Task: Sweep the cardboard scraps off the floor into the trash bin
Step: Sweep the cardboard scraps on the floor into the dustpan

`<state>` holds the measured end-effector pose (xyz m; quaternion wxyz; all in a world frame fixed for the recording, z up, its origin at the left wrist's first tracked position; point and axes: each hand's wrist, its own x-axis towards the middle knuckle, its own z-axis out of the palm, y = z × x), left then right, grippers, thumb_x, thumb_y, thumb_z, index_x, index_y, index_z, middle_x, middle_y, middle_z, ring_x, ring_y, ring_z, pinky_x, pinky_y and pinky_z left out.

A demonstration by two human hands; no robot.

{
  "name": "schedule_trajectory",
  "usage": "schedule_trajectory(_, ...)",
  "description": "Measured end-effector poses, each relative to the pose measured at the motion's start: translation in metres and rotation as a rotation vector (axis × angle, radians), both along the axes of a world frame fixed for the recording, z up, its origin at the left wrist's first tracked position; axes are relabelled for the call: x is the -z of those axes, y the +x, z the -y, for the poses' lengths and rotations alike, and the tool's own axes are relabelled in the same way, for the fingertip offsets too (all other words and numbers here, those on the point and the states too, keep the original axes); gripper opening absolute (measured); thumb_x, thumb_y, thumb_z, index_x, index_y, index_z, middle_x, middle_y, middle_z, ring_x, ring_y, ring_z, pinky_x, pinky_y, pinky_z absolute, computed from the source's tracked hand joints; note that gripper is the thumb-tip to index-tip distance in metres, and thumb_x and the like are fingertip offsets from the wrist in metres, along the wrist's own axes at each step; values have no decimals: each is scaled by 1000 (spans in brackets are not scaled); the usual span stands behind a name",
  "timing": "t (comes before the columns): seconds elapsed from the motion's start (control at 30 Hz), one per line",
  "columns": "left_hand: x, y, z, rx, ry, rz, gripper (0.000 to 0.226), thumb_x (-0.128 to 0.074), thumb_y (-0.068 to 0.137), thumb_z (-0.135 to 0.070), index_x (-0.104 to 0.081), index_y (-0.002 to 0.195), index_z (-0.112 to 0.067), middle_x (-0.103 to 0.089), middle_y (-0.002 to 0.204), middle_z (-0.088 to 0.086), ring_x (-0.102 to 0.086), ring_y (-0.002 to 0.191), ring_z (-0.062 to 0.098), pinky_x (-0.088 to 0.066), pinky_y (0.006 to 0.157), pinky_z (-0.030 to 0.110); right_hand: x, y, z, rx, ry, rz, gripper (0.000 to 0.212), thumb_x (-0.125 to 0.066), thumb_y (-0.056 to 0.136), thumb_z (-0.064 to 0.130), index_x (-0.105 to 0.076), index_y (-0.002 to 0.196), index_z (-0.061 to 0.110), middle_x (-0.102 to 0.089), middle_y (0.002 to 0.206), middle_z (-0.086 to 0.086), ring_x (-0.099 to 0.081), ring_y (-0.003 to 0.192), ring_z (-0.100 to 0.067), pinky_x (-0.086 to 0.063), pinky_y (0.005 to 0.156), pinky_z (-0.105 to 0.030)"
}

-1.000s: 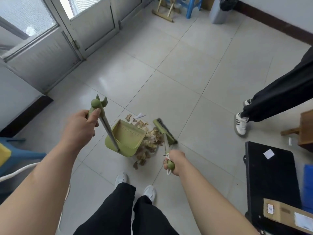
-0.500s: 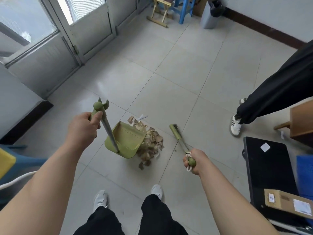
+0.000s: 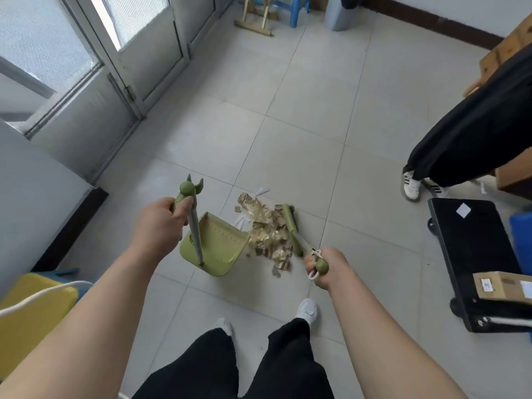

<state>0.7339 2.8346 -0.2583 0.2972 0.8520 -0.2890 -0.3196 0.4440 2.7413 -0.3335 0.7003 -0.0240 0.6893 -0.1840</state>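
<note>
Left hand (image 3: 161,223) grips the dustpan (image 3: 220,244), right hand (image 3: 324,266) the broom (image 3: 290,223); a too strong stroke could push scraps (image 3: 267,231) past its edge.

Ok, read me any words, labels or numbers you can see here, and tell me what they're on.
No text is readable.
The brown cardboard box on the black platform cart has white printed labels, too blurred to read.
The white square sticker on that cart looks blank.

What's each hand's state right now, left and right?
Left hand: closed around the long handle of the green plastic dustpan.
Right hand: closed around the knobbed end of the green short-handled broom.
</note>
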Motion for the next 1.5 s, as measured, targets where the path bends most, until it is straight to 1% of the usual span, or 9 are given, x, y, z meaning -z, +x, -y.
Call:
schedule_trajectory(0.33, -5, 39, -21, 102, 31, 75, 44, -48, 97, -45, -59, 71, -12, -57, 59, 2, -51, 55, 21, -36, 50, 31, -18, 16, -59, 192, 37, -25, 30, -16, 91, 1, -37, 70, 10, -39, 48, -5, -34, 19, -12, -27, 31, -9)
schedule_trajectory(0.47, -9, 53, -34, 100, 14, 65, 43, -49, 98, -41, -59, 72, -8, -56, 58, 3, -49, 52, 20, -33, 49, 29, -20, 46, -73, 293, 42, 92, 20, -26, 61, -3, -36, 66, 14, -40, 33, 0, -35, 20, -9, -27, 34, -6)
schedule_trajectory(0.63, -10, 64, -53, 71, -4, 37, 43, -51, 98, -37, -58, 70, -6, -53, 56, 7, -47, 52, 23, -35, 51, 31, -12, 89, -70, 452, 35, 159, 33, -20, 95, 1, -42, 71, 8, -45, 49, -6, -37, 19, -11, -33, 29, -8)
schedule_trajectory(0.83, -7, 70, -65, 42, 7, -14, 42, -50, 99, -38, -58, 71, -8, -52, 58, 4, -47, 54, 22, -36, 53, 31, -21, 95, -53, 573, -70, 213, 37, -17, 93, 0, -39, 65, 10, -39, 30, -3, -38, 18, -11, -30, 28, -7)
schedule_trajectory(1.03, -6, 70, -65, 38, 30, -16, 43, -50, 99, -39, -58, 71, -8, -52, 56, 6, -46, 50, 22, -36, 52, 30, -28, 84, -45, 295, -60, 130, 32, -14, 92, 3, -38, 72, 11, -39, 33, -2, -35, 20, -9, -27, 31, -5)
schedule_trajectory(1.17, 0, 68, -63, 44, 61, -18, 44, -50, 98, -41, -61, 72, -6, -54, 59, 8, -47, 54, 24, -40, 57, 34, -22, 76, -23, 59, -56, 2, 30, -16, 95, 3, -38, 77, 14, -36, 57, 0, -34, 21, -8, -26, 30, -6)
schedule_trajectory(1.27, 6, 66, -62, 35, 83, -14, 44, -50, 98, -41, -60, 70, -9, -54, 58, 7, -49, 55, 24, -41, 58, 34, -14, 74, -3, -115, -54, -68, 31, -17, 94, 3, -35, 72, 14, -36, 48, -1, -33, 21, -10, -26, 31, -6)
schedule_trajectory(1.43, 20, 64, -58, -8, 118, -5, 44, -51, 97, -43, -58, 68, -11, -52, 56, 3, -48, 53, 22, -39, 53, 31, 24, 85, 39, -211, -107, -151, 27, -18, 92, -1, -37, 75, 11, -35, 62, -5, -34, 44, -14, -29, 31, -9)
schedule_trajectory(1.5, 26, 63, -56, -14, 131, 4, 43, -52, 97, -43, -58, 67, -12, -52, 55, 1, -49, 52, 21, -38, 52, 31, 40, 94, 57, -251, -115, -171, 27, -20, 92, 0, -37, 75, 11, -37, 61, -5, -36, 43, -14, -30, 31, -10)
